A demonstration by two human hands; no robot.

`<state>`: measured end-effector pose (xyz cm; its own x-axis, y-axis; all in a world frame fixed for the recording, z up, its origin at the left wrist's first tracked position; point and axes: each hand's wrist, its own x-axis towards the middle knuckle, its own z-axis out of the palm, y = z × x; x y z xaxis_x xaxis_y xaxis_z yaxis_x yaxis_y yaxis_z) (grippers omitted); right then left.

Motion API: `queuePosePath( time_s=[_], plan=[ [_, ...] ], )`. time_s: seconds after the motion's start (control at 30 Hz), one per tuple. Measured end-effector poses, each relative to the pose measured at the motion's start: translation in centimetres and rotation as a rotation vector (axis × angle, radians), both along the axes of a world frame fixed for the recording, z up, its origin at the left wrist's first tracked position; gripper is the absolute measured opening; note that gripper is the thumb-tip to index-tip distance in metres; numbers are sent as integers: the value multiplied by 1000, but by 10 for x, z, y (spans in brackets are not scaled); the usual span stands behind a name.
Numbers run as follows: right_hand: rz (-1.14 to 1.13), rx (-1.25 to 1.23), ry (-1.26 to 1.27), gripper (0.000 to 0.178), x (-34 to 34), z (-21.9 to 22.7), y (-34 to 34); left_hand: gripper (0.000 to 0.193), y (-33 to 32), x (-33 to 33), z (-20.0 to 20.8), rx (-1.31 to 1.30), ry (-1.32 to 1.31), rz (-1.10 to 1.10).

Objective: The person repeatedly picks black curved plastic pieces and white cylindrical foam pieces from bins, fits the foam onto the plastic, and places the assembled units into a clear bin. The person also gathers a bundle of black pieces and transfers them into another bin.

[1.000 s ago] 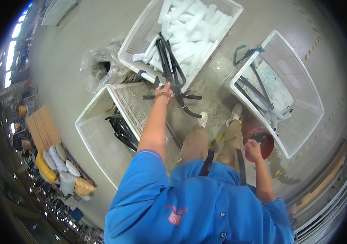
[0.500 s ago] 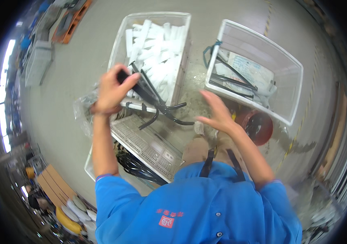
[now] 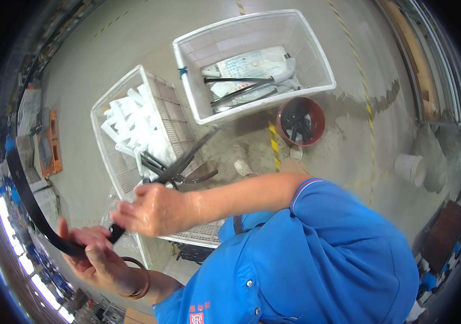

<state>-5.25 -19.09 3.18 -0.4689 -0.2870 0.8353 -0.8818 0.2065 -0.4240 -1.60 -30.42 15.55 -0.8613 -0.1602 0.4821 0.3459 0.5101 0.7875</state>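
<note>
Handling of the black bar [image 3: 31, 189] looks to me, from my remote seat, like the step in hand. The bar sweeps up along the person's left, beside the crate [image 3: 175, 116] of white tubes [image 3: 128, 121]. I judge the next move calls for a steady hold and room for that long curve. The left hand [image 3: 103, 264] has its fingers half curled about the bar's lower end. The right hand [image 3: 157, 210] is loosely bunched just beside it; blur keeps me from telling whether it grips anything. Black legs [image 3: 181, 167] show beyond it, perhaps joined.
</note>
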Motion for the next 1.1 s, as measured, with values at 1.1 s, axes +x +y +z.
queuePosePath(
  time_s=[1.1],
  plan=[
    [-784, -160, -2086, 72, -13, -903, 492, 36, 165, 8, -550, 411, -765, 160]
  ],
)
